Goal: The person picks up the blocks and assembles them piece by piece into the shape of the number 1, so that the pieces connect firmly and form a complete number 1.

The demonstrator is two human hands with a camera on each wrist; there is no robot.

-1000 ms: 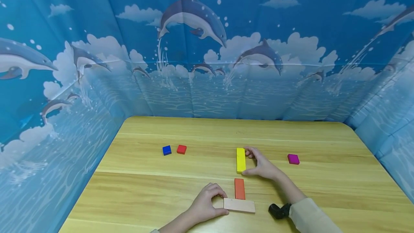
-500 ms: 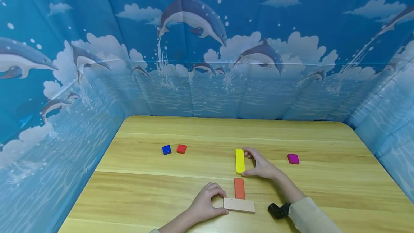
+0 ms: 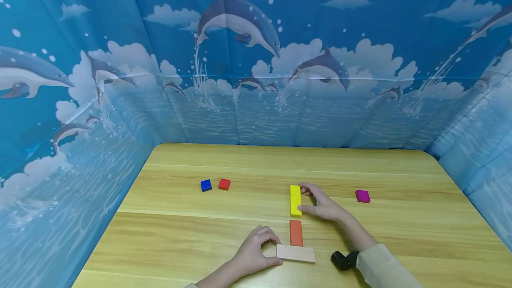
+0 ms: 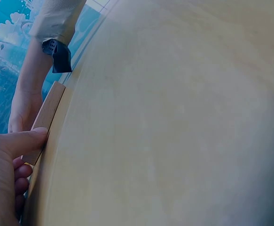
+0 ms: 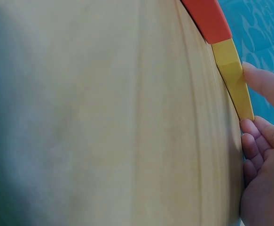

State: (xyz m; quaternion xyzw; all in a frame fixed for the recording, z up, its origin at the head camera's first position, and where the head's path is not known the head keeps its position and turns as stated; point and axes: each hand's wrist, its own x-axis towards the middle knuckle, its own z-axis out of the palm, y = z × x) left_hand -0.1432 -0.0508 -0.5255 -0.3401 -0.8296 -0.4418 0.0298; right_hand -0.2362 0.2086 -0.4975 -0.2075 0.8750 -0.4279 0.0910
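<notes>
In the head view my left hand (image 3: 254, 252) holds the left end of a plain wooden block (image 3: 296, 254) between thumb and fingers. The left wrist view shows the thumb lying on that block (image 4: 50, 106). An orange-red block (image 3: 296, 233) stretches away from its far edge, forming a T. Beyond it lies a yellow block (image 3: 295, 200), lined up lengthwise with a small gap showing in the head view. My right hand (image 3: 325, 206) has curled fingers at the yellow block's far right corner and the thumb on its right side near the close end.
A blue block (image 3: 206, 185) and a red block (image 3: 224, 184) lie at the back left of the wooden table (image 3: 160, 243). A magenta block (image 3: 362, 196) lies to the right. A black device (image 3: 345, 261) sits at the right wrist. A dolphin-print curtain (image 3: 240, 114) surrounds the table.
The yellow block has shifted slightly left and closer to the orange-red block. My right thumb has moved from its near end onto its right side. My left hand has stayed put.
</notes>
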